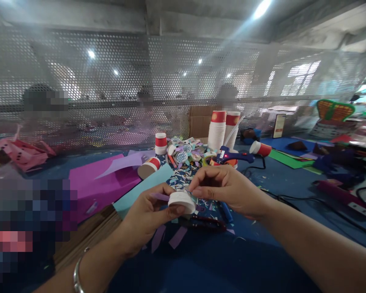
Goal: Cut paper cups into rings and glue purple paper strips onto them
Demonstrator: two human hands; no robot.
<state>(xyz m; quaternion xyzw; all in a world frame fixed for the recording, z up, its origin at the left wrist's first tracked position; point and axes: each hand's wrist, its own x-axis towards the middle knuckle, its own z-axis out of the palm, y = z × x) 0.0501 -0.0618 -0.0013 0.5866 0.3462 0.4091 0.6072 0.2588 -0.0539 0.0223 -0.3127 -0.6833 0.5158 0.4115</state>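
My left hand [148,215] is closed round a short, white, round piece [182,203] that looks like the cut-off end of a paper cup. A purple paper strip [160,197] sticks out at its left side, by my fingers. My right hand [221,189] pinches at the upper right edge of the white piece, where a small pale blue-green paper strip [194,199] shows under the fingertips. Just below lie scissors [209,224] with dark red handles, a blue tool [226,212] and loose purple strips [177,238].
Stacked paper cups [217,132] stand behind a blue glue gun [236,155] and a heap of decorated cup pieces [183,154]. Purple sheets [91,183] and a light blue sheet [148,185] lie left. Black cables [293,199] run right. A person [21,228], blurred out, is at left.
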